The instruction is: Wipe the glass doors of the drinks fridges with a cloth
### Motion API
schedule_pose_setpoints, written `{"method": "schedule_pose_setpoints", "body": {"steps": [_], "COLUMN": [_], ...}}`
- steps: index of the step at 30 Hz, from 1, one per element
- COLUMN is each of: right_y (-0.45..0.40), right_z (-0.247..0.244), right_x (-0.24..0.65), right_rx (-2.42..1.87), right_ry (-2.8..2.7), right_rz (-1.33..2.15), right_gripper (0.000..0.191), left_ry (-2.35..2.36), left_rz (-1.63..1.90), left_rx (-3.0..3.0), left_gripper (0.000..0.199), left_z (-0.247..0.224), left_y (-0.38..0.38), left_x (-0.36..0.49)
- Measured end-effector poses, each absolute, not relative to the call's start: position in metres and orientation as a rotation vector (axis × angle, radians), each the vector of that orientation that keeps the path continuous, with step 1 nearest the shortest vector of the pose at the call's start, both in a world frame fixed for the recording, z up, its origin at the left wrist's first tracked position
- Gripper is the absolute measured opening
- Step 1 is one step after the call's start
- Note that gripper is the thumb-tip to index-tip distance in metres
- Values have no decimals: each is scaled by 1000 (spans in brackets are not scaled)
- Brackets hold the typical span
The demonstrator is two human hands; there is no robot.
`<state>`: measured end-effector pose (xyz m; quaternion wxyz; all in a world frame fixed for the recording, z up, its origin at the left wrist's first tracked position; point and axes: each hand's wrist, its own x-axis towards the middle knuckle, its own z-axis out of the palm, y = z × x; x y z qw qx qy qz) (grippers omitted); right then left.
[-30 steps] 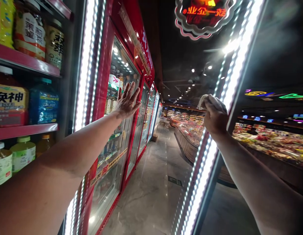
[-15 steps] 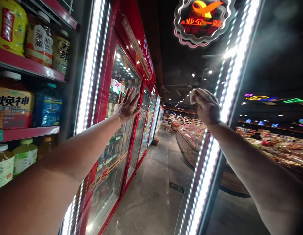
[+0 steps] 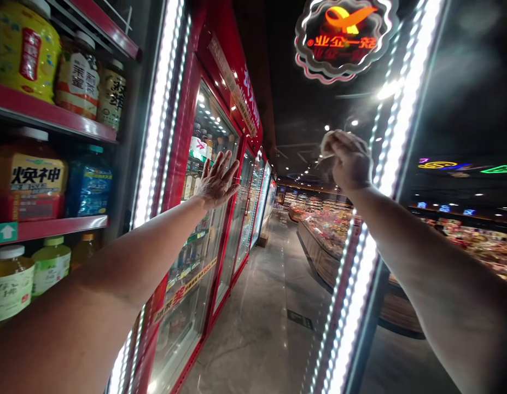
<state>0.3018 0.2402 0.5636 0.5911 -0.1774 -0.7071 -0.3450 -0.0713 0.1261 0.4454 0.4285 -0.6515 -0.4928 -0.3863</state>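
A glass cooler door (image 3: 302,284) stands open before me, with a bright strip of lights and their reflections along its right side. My right hand (image 3: 351,161) grips a pale crumpled cloth (image 3: 329,143) at the upper part of this glass. To the left, my left hand (image 3: 217,180) is spread flat with fingers apart and holds nothing; it appears to rest on the glass, though contact is hard to make out. A scalloped sign (image 3: 345,38), its lettering mirrored, is on the glass above my right hand.
Drink bottles (image 3: 38,175) line red-edged cooler shelves (image 3: 52,227) close on my left. Beyond the glass, red-framed coolers (image 3: 226,257) run along the aisle floor (image 3: 265,306). A wood-sided display counter (image 3: 319,251) loaded with goods curves along the right.
My right hand has moved slightly up with the cloth. My left hand stays spread in about the same place. The view has shifted a little, moving the shelves rightward and down.
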Motion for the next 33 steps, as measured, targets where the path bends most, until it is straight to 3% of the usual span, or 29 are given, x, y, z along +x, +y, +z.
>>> {"method": "schedule_pose_setpoints", "body": {"steps": [4, 10, 17, 22, 27, 33], "right_y": [244, 227, 223, 219, 222, 206], "right_z": [577, 557, 585, 574, 578, 548], "right_x": [287, 256, 234, 210, 211, 182], "right_rx": [-436, -317, -478, -339, -408, -216], "right_ry": [-1483, -1774, -1463, -1753, -1596, -1882], "right_rz": [-742, -840, -658, -794, -738, -843], "right_gripper": [46, 49, 47, 48, 50, 46], "left_ry": [-1211, -1219, -1219, -1233, -1208, -1175], "left_rz": [-970, -957, -938, -891, -861, -866], "left_rx": [-1616, -1633, -1644, -1658, -1642, -1640], "left_gripper": [78, 77, 71, 64, 59, 54], "left_z": [445, 446, 447, 450, 451, 452], "left_y": [127, 125, 121, 116, 112, 107], "left_x": [-73, -72, -76, -80, -80, -86]}}
